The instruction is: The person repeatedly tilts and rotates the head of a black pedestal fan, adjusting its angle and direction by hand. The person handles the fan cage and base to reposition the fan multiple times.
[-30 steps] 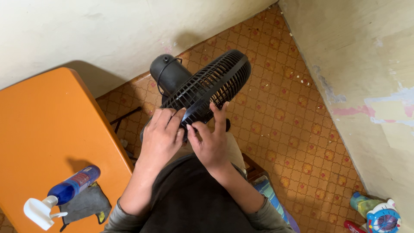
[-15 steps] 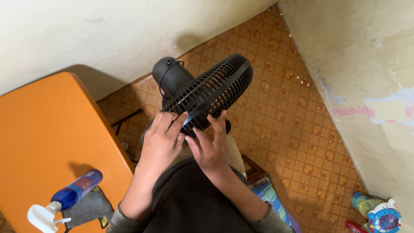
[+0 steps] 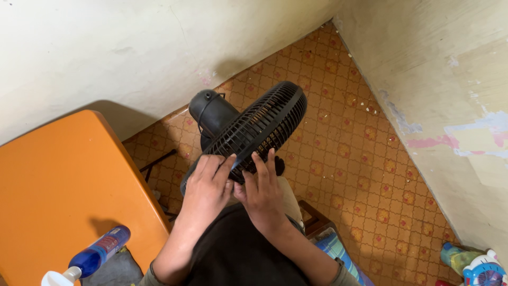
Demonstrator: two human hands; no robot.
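Observation:
A black table fan with a slatted grille and a round motor housing rests tilted on my lap, grille facing right. My left hand grips the near rim of the grille, fingers curled over its edge. Right beside it, my right hand lies on the grille's front face, fingers spread across the slats and thumb at the rim. The two hands touch each other at the rim. The fan's base is hidden under my hands.
An orange table stands at the left, with a blue spray bottle and a grey cloth at its near edge. Pale walls enclose a patterned tile floor. A colourful toy and striped fabric lie at the lower right.
The fan and both hands have shifted lower in view as the camera tilted. My right hand's fingers moved further up onto the grille, closer to my left hand.

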